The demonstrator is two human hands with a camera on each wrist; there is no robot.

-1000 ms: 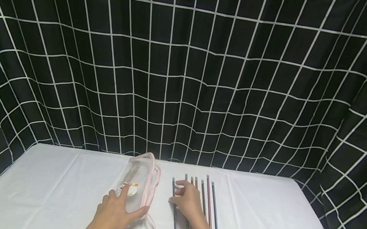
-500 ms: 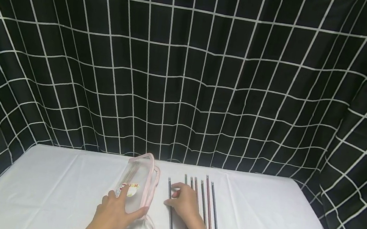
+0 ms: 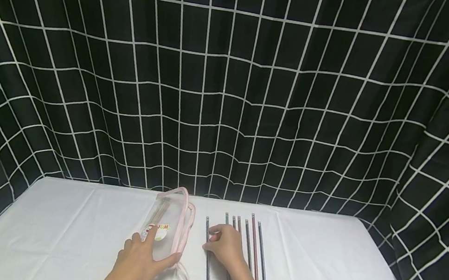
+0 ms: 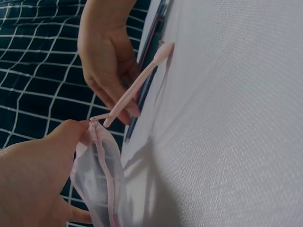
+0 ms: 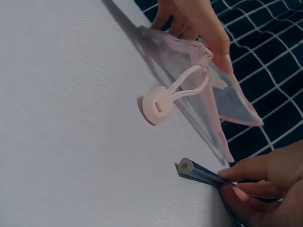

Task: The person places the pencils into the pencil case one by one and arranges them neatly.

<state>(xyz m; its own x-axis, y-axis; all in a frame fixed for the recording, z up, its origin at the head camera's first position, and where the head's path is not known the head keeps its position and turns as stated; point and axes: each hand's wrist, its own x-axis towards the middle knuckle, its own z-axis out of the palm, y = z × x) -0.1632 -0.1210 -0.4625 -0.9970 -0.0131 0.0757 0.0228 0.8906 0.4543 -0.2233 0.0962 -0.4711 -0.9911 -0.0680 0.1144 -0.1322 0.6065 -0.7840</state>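
My left hand grips a see-through pencil case with pink edging, thumb at the zipped edge and fingers over the side with a printed label. Slim pencils show faintly through the upper part of the case. A pink loop pull trails from its near end onto the cloth. To the right, my right hand pinches a dark blue pencil between thumb and fingertips. This pencil lies apart from the others, and its flat near end faces the right wrist view.
Several more pencils lie roughly side by side beneath and right of my right hand, among them a red pencil and a blue pencil. A white cloth covers the table. Behind it hangs a black curtain with white grid lines.
My right hand has shifted slightly left with the dark blue pencil, widening the gap between it and the other pencils. My left hand and the pencil case have stayed in place.
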